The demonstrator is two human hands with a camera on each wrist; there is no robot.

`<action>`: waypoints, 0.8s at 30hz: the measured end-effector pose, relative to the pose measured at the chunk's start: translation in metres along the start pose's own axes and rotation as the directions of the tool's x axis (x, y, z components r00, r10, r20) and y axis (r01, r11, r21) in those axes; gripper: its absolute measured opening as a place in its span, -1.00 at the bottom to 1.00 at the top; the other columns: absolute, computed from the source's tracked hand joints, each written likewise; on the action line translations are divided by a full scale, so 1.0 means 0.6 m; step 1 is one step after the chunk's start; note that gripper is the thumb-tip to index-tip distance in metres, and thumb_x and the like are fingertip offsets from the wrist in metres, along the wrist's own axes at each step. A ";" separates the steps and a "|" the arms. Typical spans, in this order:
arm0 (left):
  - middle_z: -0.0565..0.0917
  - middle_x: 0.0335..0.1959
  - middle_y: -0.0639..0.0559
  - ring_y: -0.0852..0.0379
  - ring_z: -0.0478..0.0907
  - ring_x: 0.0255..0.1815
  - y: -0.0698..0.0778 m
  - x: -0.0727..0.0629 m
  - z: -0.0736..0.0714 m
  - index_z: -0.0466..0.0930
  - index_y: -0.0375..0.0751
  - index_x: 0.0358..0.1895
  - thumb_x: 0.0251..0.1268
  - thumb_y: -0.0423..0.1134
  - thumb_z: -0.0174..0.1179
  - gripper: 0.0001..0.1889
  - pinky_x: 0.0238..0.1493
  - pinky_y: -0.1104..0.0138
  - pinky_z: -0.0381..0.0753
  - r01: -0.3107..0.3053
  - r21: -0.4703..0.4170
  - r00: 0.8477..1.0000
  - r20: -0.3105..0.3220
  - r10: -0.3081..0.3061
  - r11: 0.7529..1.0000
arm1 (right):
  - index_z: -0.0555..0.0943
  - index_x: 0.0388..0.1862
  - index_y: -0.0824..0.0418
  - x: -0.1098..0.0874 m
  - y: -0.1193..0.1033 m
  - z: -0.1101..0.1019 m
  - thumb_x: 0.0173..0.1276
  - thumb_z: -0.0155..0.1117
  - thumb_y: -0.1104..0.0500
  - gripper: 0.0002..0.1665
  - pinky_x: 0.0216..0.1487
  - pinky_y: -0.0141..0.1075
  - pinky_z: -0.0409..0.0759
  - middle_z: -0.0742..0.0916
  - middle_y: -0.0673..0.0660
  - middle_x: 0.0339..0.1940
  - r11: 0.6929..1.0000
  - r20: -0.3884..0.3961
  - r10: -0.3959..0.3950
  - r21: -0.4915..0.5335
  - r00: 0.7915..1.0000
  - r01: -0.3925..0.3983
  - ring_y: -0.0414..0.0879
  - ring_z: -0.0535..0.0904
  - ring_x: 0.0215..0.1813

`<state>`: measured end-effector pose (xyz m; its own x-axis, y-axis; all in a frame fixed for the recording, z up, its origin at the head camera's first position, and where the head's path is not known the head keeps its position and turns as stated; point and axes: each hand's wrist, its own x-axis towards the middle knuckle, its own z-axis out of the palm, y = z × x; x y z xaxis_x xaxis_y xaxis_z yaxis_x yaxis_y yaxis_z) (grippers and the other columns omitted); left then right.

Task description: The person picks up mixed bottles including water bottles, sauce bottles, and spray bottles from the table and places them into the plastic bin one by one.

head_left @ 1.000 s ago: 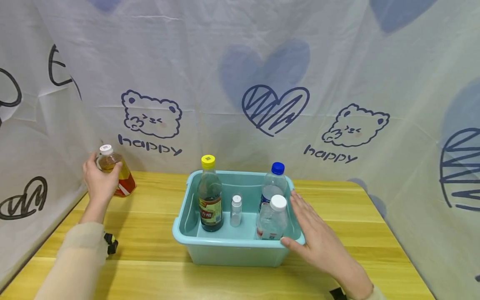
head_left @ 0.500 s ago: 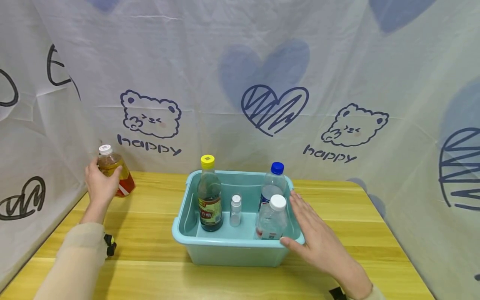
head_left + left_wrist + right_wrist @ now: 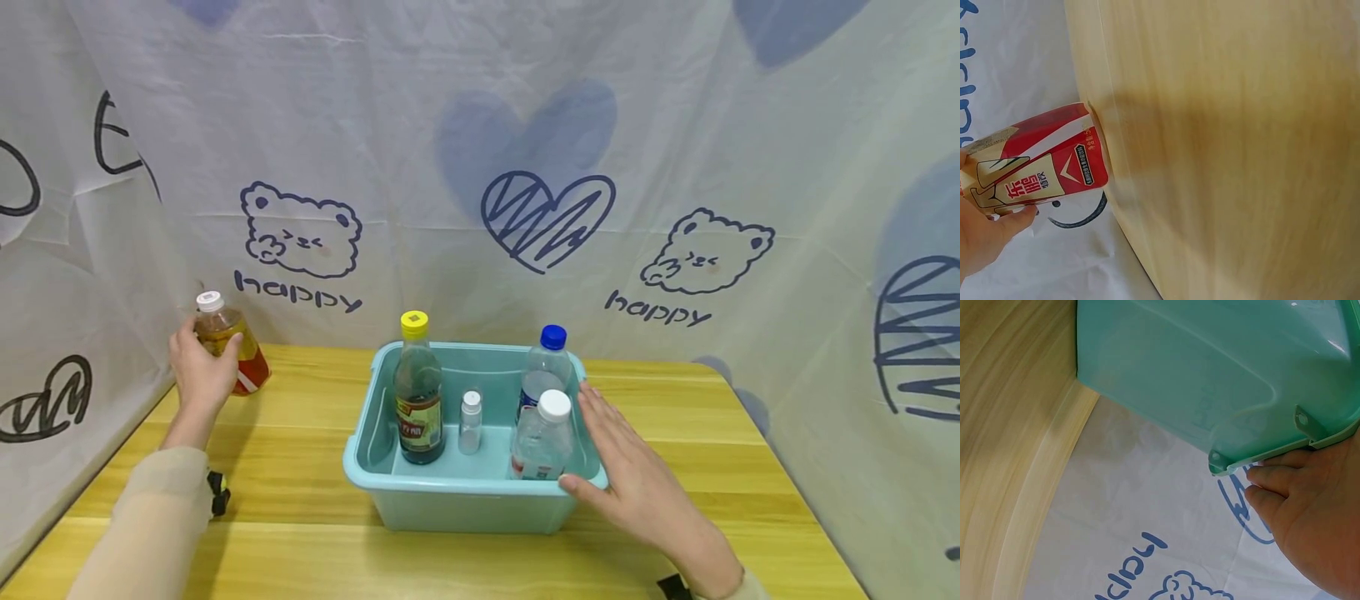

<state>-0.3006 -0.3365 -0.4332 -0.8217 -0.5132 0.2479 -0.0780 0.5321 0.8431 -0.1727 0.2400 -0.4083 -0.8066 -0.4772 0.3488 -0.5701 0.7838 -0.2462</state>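
Observation:
At the table's back left corner, my left hand (image 3: 201,367) grips a drink bottle (image 3: 251,367) with a white cap and a red and yellow label. The left wrist view shows the bottle (image 3: 1054,156) with its base at the wooden surface and my thumb along its side. My right hand (image 3: 637,475) rests on the right rim of a light blue plastic bin (image 3: 472,508), fingers straight. In the right wrist view those fingers lie along the bin's edge (image 3: 1272,453). Inside the bin stand a yellow-capped sauce bottle (image 3: 420,408), a small white-capped bottle (image 3: 470,425), a blue-capped bottle (image 3: 546,367) and a white-capped clear bottle (image 3: 542,442).
The bin stands mid-table on a wooden table (image 3: 300,483). Behind and beside the table hangs a pale cloth (image 3: 420,150) printed with hearts and bears. The table's right edge (image 3: 787,475) slants toward the front right.
My left hand has closed up slightly on the drink bottle, which stays in the same spot. The right hand and the bin have not moved visibly.

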 end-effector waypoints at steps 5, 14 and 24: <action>0.03 0.59 -0.40 -0.35 0.05 0.60 -0.001 -0.005 -0.002 -0.13 -0.31 0.67 0.59 -0.03 0.08 -0.17 0.63 -0.17 0.08 -0.004 -0.007 1.000 -0.013 0.004 1.000 | 0.00 0.72 0.26 0.000 0.000 0.001 0.48 0.27 -0.26 0.13 0.67 -0.27 -0.11 0.10 0.17 0.74 1.000 -0.008 -0.005 -0.002 1.000 0.005 0.10 0.03 0.71; 0.06 0.59 -0.30 -0.23 0.08 0.60 0.007 -0.027 -0.004 -0.14 -0.18 0.70 0.57 0.02 0.10 -0.15 0.61 -0.08 0.18 0.002 -0.076 1.000 -0.030 -0.004 0.997 | 0.00 0.72 0.27 0.000 0.000 0.001 0.48 0.28 -0.25 0.12 0.67 -0.30 -0.13 0.11 0.18 0.74 1.000 -0.011 -0.012 -0.003 1.000 0.012 0.12 0.04 0.71; 0.16 0.57 -0.21 -0.12 0.19 0.57 0.036 -0.054 -0.001 0.00 -0.16 0.67 0.54 -0.05 0.18 -0.19 0.53 0.03 0.38 -0.026 -0.132 0.993 -0.121 0.010 0.991 | 0.00 0.72 0.27 0.001 0.003 0.004 0.47 0.29 -0.24 0.13 0.66 -0.31 -0.14 0.11 0.19 0.74 1.000 -0.021 -0.023 -0.001 1.000 0.023 0.12 0.04 0.71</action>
<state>-0.2751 -0.3087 -0.4226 -0.7483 -0.5856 0.3117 0.0184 0.4514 0.8921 -0.1746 0.2401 -0.4105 -0.7901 -0.4864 0.3731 -0.5881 0.7731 -0.2376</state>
